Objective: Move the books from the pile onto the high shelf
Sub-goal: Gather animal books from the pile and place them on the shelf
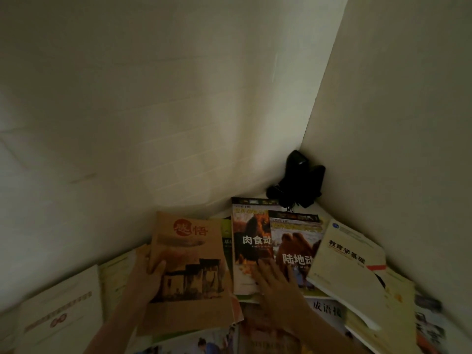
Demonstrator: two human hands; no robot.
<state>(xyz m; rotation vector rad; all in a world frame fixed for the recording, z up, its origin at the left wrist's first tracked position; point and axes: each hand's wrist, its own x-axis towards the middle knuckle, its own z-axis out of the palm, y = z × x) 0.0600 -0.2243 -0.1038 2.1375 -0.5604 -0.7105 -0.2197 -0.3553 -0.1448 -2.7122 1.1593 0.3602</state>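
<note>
A tan book [189, 264] with a red seal and a picture of old houses is gripped at its left edge by my left hand [146, 277], thumb on the cover. My right hand [274, 279] lies flat, fingers spread, on two animal books: one with a dark animal [249, 241] and one with a camel [296, 241]. A cream textbook [344, 261] overlaps them on the right. All lie on a white shelf [320, 209] in a corner, among several other scattered books.
A black device [297, 182] sits in the back corner where two pale walls meet. More books cover the surface: a white one [58, 318] at the left, colourful ones [429, 325] at the right and along the near edge.
</note>
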